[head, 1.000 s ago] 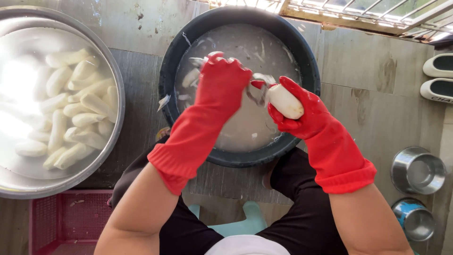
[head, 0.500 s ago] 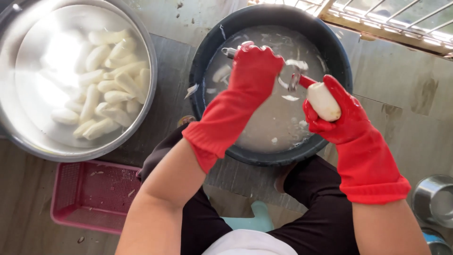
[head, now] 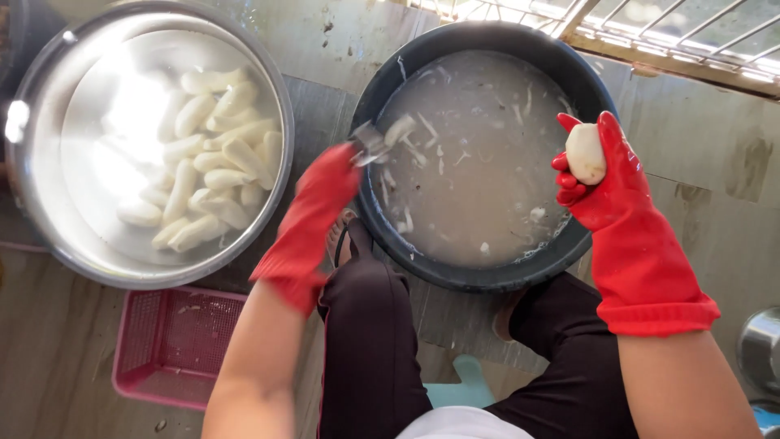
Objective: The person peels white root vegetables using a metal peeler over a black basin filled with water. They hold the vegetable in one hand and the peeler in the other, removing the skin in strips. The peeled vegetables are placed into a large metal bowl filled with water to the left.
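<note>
Right hand, red-gloved, clamped on a pale, smooth peeled root; left hand closed around a peeler, basin at nine o'clock.

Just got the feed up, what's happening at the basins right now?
A person in red rubber gloves sits over a dark basin of cloudy water with floating peel strips. The right hand holds a peeled white root above the basin's right rim. The left hand grips a small metal peeler at the left rim. A steel bowl to the left holds many peeled white pieces, and a pink basket sits below it.
</note>
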